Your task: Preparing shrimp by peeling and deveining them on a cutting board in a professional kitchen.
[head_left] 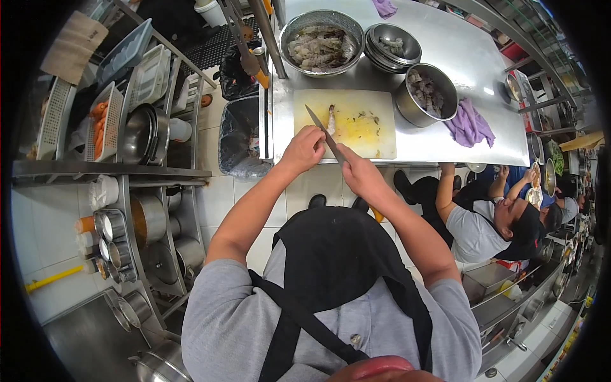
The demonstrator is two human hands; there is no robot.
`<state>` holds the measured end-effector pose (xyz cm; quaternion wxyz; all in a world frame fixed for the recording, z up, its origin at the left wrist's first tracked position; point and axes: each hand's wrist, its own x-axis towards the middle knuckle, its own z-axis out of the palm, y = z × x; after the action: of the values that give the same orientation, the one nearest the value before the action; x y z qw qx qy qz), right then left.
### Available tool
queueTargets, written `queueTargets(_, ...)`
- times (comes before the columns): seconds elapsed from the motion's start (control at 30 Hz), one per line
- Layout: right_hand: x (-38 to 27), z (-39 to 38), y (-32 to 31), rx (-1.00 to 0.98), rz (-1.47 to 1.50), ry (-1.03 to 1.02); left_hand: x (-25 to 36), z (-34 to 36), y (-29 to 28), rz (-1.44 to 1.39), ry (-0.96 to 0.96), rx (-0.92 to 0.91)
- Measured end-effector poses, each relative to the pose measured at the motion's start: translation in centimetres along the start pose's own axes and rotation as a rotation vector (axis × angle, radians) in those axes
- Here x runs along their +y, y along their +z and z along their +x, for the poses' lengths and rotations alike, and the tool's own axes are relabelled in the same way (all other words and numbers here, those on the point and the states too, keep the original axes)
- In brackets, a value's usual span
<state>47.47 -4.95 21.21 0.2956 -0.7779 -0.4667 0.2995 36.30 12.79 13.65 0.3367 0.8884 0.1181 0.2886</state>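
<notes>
My right hand (360, 170) grips a kitchen knife (323, 130), its blade slanting up and left over the near part of the cutting board (375, 105). Close to the blade, at the board's lower left corner, is my left hand (304, 149); its fingers are curled together, and what they hold, if anything, is hidden. One shrimp (331, 120) lies on the yellow-stained board just right of the blade, with small dark scraps further right. Behind the board stands a colander (291, 25) full of shrimp. A deep steel pot (407, 109) at the right also contains shrimp.
Stacked steel bowls (374, 61) with some shrimp stand behind the pot. A purple cloth (471, 124) lies right of it. A lined bin (238, 159) is left of the steel table (496, 148). Shelving (165, 172) with containers fills the left; a co-worker (477, 223) stands at right.
</notes>
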Motion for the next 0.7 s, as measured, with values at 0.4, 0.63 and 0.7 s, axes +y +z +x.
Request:
queueTargets(0.4, 1.5, -2.7, -3.3, 0.179, 0.127, 0.179, 0.8, 2.2, 0.7, 0.271, -0.043, -0.032)
queueTargets(0.63, 7.2, -5.9, -5.1, 0.345, 0.306, 0.327, 2.4, 8.2, -1.8, -0.595, -0.607, -0.112)
queueTargets(0.7, 7.3, -6.8, -5.3, 0.346, 0.332, 0.368, 3.9, 11.6, -4.6, -0.597, -0.497, -0.056)
